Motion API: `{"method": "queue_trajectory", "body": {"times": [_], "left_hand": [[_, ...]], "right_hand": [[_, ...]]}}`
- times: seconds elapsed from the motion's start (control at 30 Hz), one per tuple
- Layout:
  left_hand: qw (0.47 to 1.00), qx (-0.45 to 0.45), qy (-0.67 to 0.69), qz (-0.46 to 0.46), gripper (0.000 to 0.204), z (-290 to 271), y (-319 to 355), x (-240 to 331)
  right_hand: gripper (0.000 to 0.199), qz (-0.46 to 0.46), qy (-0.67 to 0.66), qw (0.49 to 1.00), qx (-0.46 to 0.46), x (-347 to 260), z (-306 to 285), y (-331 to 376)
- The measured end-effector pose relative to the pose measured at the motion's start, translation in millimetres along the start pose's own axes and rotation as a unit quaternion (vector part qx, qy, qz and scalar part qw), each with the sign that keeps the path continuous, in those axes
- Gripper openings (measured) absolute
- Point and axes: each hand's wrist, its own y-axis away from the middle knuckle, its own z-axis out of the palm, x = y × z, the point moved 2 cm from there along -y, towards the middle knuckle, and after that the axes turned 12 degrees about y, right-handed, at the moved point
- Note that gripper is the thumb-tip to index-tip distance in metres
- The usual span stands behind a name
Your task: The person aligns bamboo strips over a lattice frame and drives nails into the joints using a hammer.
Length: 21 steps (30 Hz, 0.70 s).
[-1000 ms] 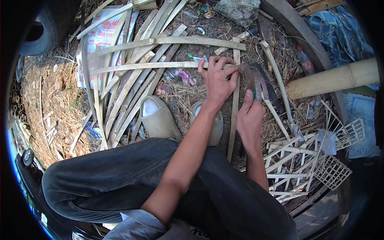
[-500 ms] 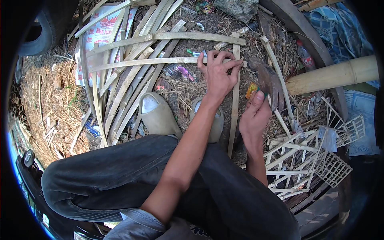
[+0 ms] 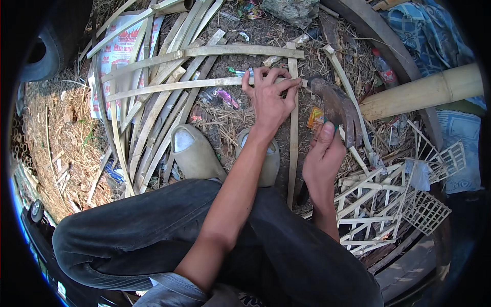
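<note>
Left hand pinches 2 crossing pale, flat split-bamboo strips, weathered and dusty; right hand grips a rusty brown claw hammer.

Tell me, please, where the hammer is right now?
In the head view the hammer is right of centre, in the right hand, its head beside the left hand.

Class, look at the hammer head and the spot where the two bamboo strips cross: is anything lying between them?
Only the left hand itself: its fingers pinch the strip crossing, right beside the hammer head held by the right hand. Nothing else intervenes.
</note>
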Motion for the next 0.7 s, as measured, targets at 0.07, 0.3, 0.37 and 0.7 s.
{"method": "queue_trajectory", "body": {"times": [0.07,0.3,0.37,0.7], "left_hand": [[1.0,0.002,0.007,-0.001,0.01,6,-3,5],[0.999,-0.021,-0.027,-0.022,0.01,-2,-9,4],[0.999,-0.027,-0.03,-0.018,0.01,3,-7,10],[0.997,-0.051,-0.059,-0.015,0.008,-3,-12,12]], "right_hand": [[0.04,-0.037,-0.02,0.997,0.06,2,4,-1],[0.037,-0.023,0.026,0.999,0.016,-5,2,-13],[0.038,-0.054,0.011,0.997,0.056,-5,-1,-13],[0.029,-0.052,-0.066,0.99,0.116,6,10,-13]]}}
